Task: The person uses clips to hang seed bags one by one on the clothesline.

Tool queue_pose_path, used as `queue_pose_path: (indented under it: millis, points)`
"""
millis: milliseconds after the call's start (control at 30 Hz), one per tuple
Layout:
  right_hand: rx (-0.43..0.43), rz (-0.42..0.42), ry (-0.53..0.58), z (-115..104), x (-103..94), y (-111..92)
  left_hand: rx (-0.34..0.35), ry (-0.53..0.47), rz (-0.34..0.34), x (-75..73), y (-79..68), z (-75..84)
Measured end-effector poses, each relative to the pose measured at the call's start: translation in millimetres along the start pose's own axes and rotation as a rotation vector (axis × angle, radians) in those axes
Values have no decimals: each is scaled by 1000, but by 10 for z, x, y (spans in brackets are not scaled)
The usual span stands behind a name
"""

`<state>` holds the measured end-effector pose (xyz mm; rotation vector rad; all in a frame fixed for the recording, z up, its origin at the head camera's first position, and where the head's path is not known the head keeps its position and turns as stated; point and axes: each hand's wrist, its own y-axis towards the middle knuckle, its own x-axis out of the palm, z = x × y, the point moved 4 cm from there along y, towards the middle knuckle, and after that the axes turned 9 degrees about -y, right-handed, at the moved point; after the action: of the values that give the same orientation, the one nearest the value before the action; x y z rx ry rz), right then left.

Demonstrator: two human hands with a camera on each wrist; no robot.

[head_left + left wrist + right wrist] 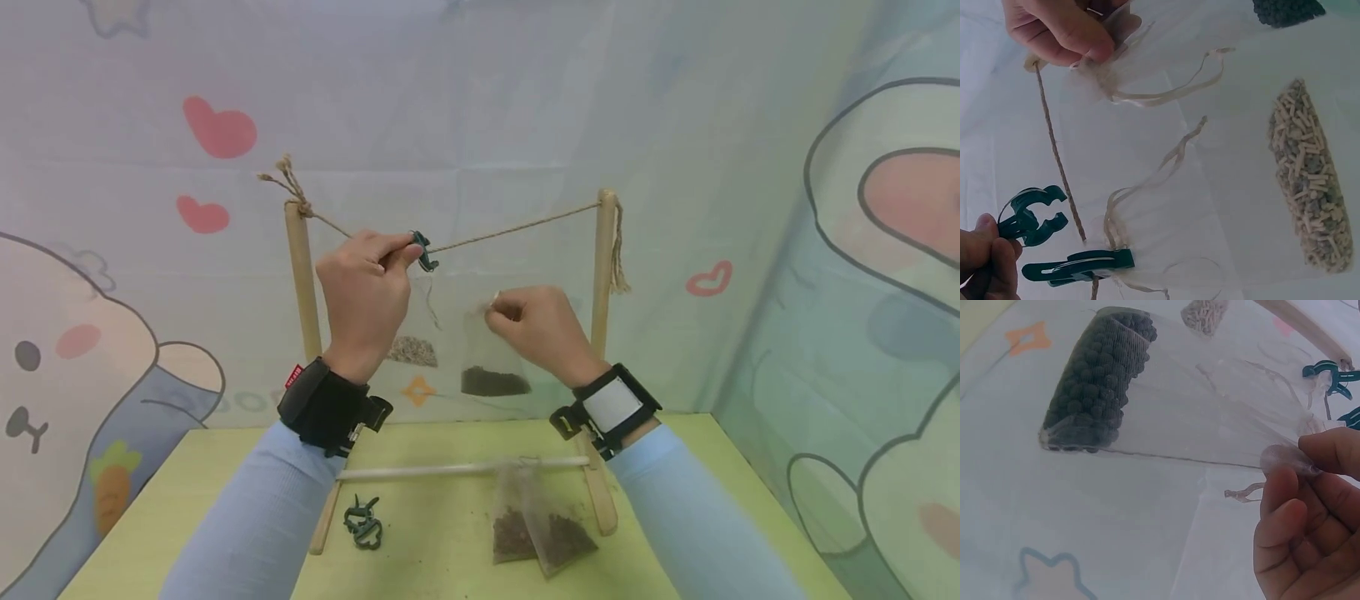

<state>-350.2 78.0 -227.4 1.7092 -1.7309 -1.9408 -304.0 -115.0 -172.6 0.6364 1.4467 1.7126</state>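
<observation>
My left hand (366, 296) pinches a dark green spring clip (1034, 215) by its handles beside the twine (1054, 140), and its curved jaws stand apart. Just below it in the left wrist view, a second green clip (1082, 265) is fastened on the twine. The gathered top of a sheer drawstring bag of pale pellets (1311, 181) is at that second clip. With thumb and fingers, my right hand (542, 327) pinches the top of another sheer bag (1210, 419). Dark round balls (1094, 381) fill that bag's bottom as it hangs to the right of the pellet bag.
Two wooden posts (602, 275) carry the sagging twine, with a white crossbar (450, 470) low between them. On the yellow-green table (420, 550) lie more green clips (363, 525) at left and two sheer bags with brown contents (517, 533) at right. A printed cloth (480, 100) hangs behind.
</observation>
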Motion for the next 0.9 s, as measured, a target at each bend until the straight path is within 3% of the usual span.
queue_pose_path:
  millis: [133, 433, 900]
  points:
    - [11, 21, 14, -30, 9, 53, -28, 16, 2, 32, 8, -31]
    - [63, 19, 63, -9, 122, 50, -55, 189, -9, 71, -44, -53]
    - [127, 51, 103, 48, 227, 26, -104, 261, -64, 136, -52, -109]
